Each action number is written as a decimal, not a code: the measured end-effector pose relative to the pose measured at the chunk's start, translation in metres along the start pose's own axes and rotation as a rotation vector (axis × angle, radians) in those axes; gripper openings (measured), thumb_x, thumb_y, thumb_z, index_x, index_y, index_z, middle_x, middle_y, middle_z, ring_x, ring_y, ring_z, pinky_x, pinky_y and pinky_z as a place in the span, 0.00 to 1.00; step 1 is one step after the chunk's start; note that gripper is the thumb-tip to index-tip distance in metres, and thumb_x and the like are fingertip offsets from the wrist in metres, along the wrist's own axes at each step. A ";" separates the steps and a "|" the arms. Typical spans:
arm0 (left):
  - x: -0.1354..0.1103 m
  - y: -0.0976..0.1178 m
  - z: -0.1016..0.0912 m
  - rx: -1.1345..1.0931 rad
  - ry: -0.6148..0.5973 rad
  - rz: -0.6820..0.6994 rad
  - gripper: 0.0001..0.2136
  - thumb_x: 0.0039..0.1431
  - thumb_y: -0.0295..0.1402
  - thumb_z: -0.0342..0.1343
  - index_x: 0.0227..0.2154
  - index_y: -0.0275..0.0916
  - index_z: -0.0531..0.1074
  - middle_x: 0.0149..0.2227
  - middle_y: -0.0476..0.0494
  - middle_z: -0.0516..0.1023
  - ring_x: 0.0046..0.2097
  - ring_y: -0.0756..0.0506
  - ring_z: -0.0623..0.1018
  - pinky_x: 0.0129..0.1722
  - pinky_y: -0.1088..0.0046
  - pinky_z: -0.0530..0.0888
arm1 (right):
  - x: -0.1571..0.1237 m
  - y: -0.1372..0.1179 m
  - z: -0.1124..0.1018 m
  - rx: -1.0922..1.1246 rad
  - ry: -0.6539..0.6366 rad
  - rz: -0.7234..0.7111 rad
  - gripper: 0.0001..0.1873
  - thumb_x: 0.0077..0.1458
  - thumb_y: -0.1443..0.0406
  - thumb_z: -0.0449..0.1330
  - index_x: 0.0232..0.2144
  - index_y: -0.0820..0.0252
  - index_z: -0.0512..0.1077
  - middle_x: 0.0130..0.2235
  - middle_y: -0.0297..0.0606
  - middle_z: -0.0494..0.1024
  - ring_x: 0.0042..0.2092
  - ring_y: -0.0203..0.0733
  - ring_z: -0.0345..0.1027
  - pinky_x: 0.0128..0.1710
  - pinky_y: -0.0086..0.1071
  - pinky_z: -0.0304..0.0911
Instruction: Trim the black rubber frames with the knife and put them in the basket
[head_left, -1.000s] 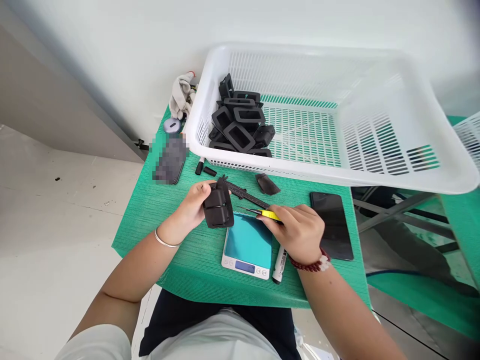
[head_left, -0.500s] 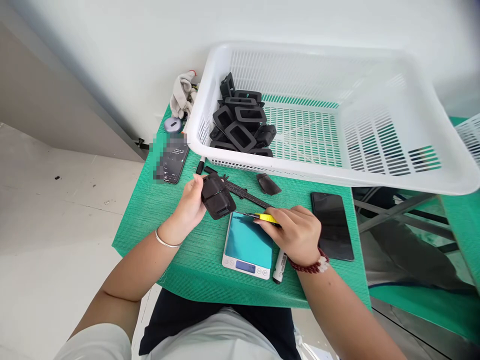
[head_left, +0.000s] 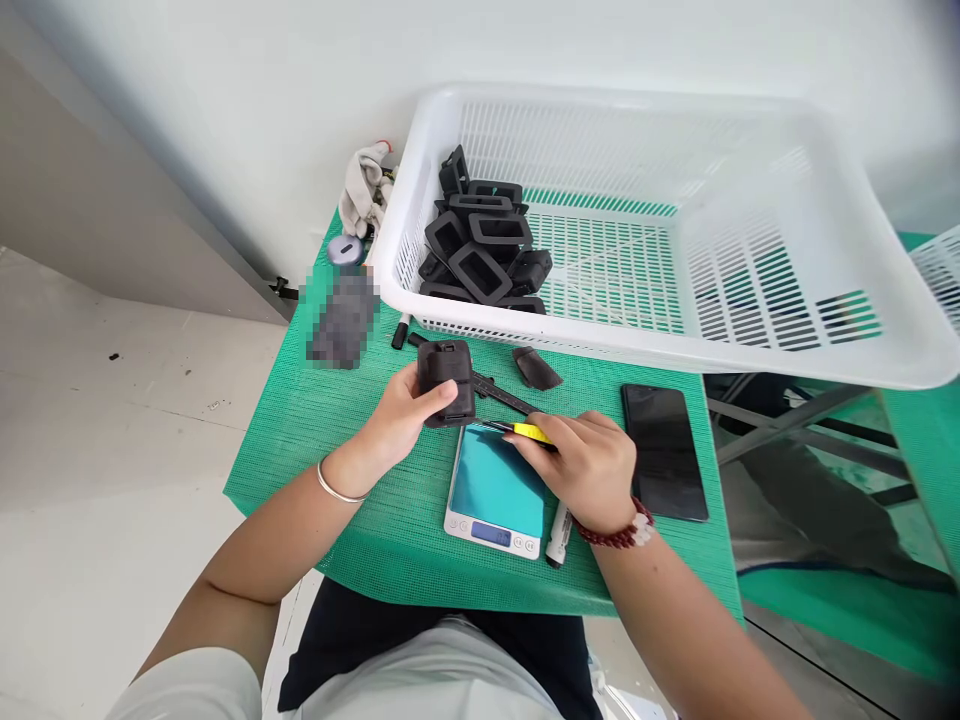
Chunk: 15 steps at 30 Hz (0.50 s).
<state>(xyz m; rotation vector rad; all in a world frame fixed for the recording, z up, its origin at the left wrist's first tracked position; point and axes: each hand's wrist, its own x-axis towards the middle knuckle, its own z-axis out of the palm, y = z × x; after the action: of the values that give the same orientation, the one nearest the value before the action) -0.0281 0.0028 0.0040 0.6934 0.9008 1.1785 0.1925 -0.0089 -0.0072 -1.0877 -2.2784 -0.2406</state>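
Grasping a black part (head_left: 444, 362) in the left grip (head_left: 399, 415) over the green counter (head_left: 390, 545), near the scale (head_left: 497, 487); clasping a yellow-handled tool (head_left: 531, 432) in the right grip (head_left: 592, 467), pointing its tip toward the part.

The left arm (head_left: 289, 540) came in from the lower left, bent at the elbow (head_left: 244, 596), with its forearm slanting up and inward. The left hand (head_left: 396, 420) was closed in a grip, its thumb (head_left: 436, 400) pointing across toward the right hand (head_left: 592, 465), while most of its other fingers were hidden. The right arm (head_left: 694, 610) reached in from the lower right, also slanting inward. The right hand was turned back upward, its fingers curled, thumb (head_left: 531, 452) and forefinger closed in a pinch. The two hands were near each other but apart.
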 end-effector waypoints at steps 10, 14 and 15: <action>0.001 0.002 -0.002 -0.013 0.057 0.050 0.23 0.44 0.46 0.66 0.40 0.37 0.74 0.37 0.44 0.76 0.39 0.46 0.75 0.38 0.70 0.73 | 0.000 -0.002 -0.003 -0.040 0.019 -0.003 0.13 0.54 0.57 0.63 0.28 0.62 0.70 0.22 0.32 0.77 0.21 0.32 0.64 0.25 0.31 0.53; 0.000 0.003 -0.002 -0.004 0.044 0.030 0.23 0.44 0.46 0.66 0.39 0.37 0.74 0.34 0.45 0.75 0.37 0.46 0.75 0.35 0.70 0.73 | 0.000 0.002 -0.003 -0.092 0.064 0.026 0.13 0.55 0.58 0.63 0.28 0.62 0.70 0.21 0.33 0.76 0.21 0.33 0.64 0.25 0.30 0.53; 0.000 0.003 -0.002 -0.005 0.051 0.028 0.22 0.44 0.46 0.66 0.39 0.37 0.73 0.34 0.45 0.75 0.36 0.46 0.75 0.34 0.71 0.73 | 0.000 0.002 -0.004 -0.079 0.066 0.022 0.13 0.54 0.57 0.63 0.28 0.62 0.70 0.21 0.33 0.76 0.21 0.33 0.64 0.25 0.30 0.53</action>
<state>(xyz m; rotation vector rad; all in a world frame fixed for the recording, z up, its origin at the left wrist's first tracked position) -0.0313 0.0040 0.0060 0.6765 0.9330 1.2270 0.1957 -0.0089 -0.0046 -1.1274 -2.2136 -0.3556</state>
